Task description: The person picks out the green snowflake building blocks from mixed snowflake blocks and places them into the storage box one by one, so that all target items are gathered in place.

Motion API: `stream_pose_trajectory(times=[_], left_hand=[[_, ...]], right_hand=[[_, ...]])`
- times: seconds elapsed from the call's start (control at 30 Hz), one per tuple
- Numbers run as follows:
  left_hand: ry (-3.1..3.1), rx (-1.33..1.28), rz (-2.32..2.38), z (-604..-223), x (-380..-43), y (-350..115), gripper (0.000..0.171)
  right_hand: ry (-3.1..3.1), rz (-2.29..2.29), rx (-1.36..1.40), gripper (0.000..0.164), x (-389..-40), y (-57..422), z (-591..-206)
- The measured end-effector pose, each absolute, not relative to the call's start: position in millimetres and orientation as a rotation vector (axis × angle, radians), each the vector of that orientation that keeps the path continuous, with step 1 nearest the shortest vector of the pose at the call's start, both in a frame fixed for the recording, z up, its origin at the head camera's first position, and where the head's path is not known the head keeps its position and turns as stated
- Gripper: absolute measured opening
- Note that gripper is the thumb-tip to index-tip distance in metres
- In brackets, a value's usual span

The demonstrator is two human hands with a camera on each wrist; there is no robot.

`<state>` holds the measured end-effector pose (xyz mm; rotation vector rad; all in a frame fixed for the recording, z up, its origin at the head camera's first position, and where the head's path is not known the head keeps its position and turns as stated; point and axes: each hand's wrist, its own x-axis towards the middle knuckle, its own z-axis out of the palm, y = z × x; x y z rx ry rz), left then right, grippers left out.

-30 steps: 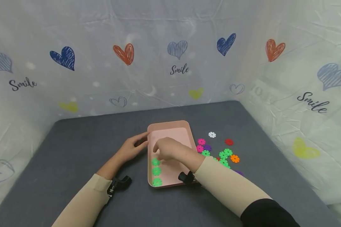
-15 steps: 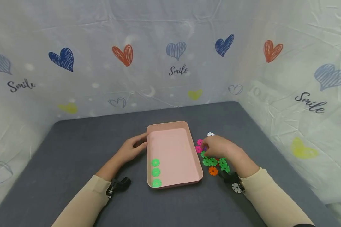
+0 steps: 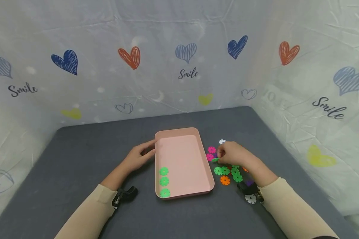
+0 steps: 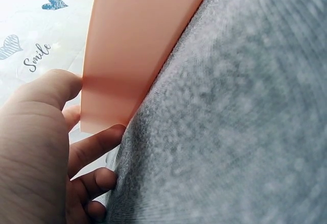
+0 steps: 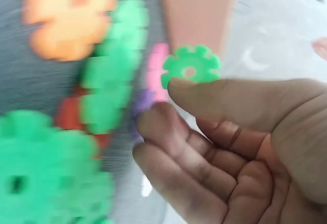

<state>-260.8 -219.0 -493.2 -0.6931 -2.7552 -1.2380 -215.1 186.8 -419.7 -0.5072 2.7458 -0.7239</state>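
My right hand [image 3: 234, 154] pinches a green notched plastic disc [image 5: 196, 63] between thumb and fingers, over the loose pieces right of the pink tray [image 3: 183, 159]. The head view shows this disc nearly edge-on at the fingertips. My left hand [image 3: 139, 156] touches the tray's left side, its fingers loosely extended; in the left wrist view its thumb meets the upper rim and another fingertip sits low by the cloth. Three green discs [image 3: 164, 181] line up along the left side inside the tray, toward its near end.
Right of the tray lie more green discs [image 3: 235, 174], pink discs [image 3: 211, 150], an orange disc [image 3: 225, 180] and white discs [image 3: 251, 199]. Dark grey cloth [image 3: 101, 142] covers the table. A white sheet printed with hearts [image 3: 155, 83] stands behind and at the sides.
My right hand has left the tray for the loose pieces on the right and now has a green disc between its fingertips. My left hand has stayed at the tray's side.
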Motion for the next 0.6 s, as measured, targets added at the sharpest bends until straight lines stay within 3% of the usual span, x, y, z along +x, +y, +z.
stream_pose_trajectory(times=[0.27, 0.6], left_hand=[[-2.755, -0.702, -1.231, -494, -261, -220, 0.052], [-2.744, -0.719, -1.202, -492, -260, -221, 0.052]], right_hand=[[2.607, -1.029, -0.431, 0.002, -222, 177, -391], [2.263, -1.366, -0.378, 0.019, -227, 140, -380]])
